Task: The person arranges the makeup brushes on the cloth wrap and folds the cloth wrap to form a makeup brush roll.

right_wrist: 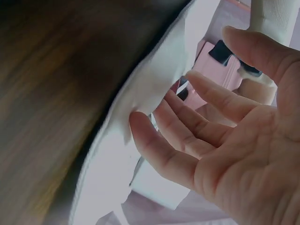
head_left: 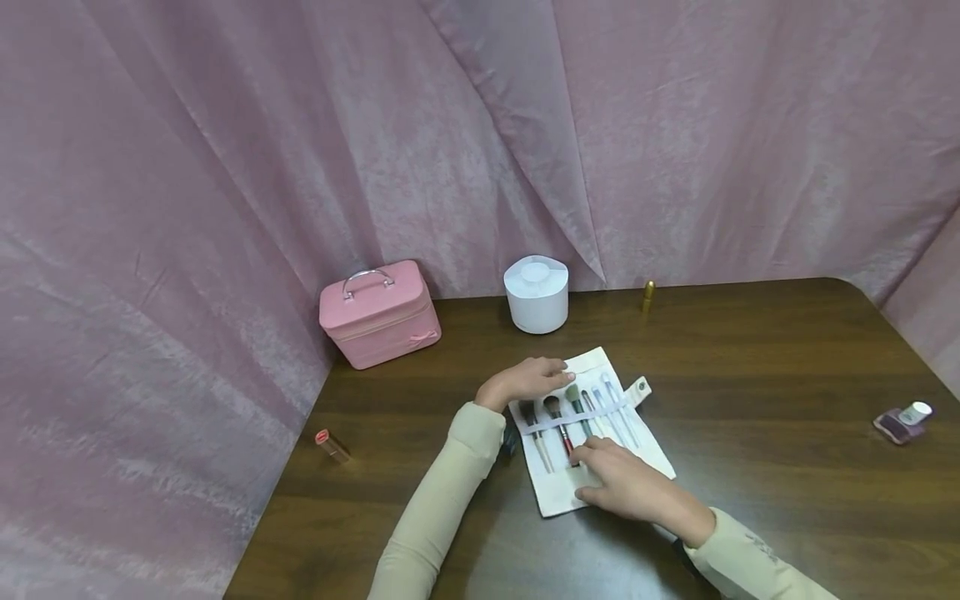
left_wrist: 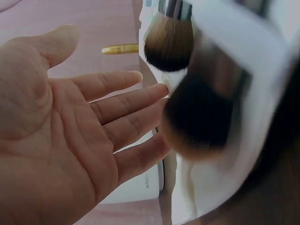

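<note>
A white brush roll (head_left: 555,500) lies spread on the table, a row of makeup brushes (head_left: 553,407) tucked under its pale band. Its snap tab (head_left: 639,390) sticks out at the right edge. My left hand (head_left: 532,379) is over the roll's upper left part, fingers extended; in the left wrist view, its fingertips reach beside a dark, fluffy brush head (left_wrist: 201,117). Over the lower part is my right hand (head_left: 626,482), its fingers gently bent. In the right wrist view, a fingertip (right_wrist: 140,123) meets the white fabric. Neither hand grips a brush.
A pink vanity case (head_left: 378,321) stands at the back left, beside a white lidded container (head_left: 536,300). A gold tube (head_left: 648,296) stands near the back edge. A lipstick-like tube (head_left: 332,446) lies left, and a purple bottle with a white cap (head_left: 900,425) lies far right.
</note>
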Action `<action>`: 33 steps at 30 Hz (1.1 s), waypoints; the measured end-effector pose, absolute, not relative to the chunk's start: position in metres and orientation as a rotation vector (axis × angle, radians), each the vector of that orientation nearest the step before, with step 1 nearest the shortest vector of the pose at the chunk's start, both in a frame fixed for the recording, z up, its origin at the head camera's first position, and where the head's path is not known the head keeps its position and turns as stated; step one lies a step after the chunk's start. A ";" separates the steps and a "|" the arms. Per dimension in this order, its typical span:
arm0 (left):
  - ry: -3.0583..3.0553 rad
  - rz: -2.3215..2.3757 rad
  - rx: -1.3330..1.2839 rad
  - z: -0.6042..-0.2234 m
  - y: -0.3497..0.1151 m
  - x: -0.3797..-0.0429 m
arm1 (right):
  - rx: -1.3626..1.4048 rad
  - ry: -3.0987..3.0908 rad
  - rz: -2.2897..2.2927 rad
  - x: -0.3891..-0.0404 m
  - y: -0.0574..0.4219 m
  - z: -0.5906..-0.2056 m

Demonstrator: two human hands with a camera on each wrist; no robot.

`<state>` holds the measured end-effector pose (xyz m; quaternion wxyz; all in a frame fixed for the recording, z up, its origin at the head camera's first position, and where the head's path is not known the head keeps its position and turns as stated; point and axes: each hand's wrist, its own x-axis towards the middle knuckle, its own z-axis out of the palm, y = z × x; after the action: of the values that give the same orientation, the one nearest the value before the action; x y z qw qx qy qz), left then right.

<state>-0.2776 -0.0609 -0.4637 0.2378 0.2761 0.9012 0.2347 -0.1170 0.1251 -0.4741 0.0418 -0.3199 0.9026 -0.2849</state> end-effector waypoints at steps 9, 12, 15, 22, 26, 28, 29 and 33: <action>2.470 0.601 0.713 -0.459 -0.071 -0.270 | -0.968 2.804 -0.890 -0.126 0.150 -0.478; 2.474 0.560 0.724 -0.457 -0.073 -0.265 | -0.963 2.795 -0.918 -0.131 0.159 -0.479; 2.484 0.532 0.734 -0.456 -0.076 -0.259 | -0.942 2.807 -0.943 -0.135 0.167 -0.481; 2.502 0.480 0.753 -0.453 -0.088 -0.245 | -0.834 2.824 -0.973 -0.147 0.183 -0.483; 2.496 0.479 0.743 -0.453 -0.094 -0.236 | -0.822 2.818 -0.963 -0.155 0.189 -0.484; 2.491 0.479 0.744 -0.453 -0.095 -0.231 | -0.824 2.815 -0.954 -0.160 0.191 -0.485; 2.489 0.476 0.750 -0.453 -0.096 -0.229 | -0.827 2.816 -0.947 -0.162 0.192 -0.486; 2.484 0.471 0.773 -0.453 -0.098 -0.221 | -0.842 2.820 -0.938 -0.171 0.197 -0.489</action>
<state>-0.2207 -0.0976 -0.4527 0.2462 0.2833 0.9107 0.1728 -0.1712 0.1968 -0.4886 0.0266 -0.2724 0.9127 -0.3036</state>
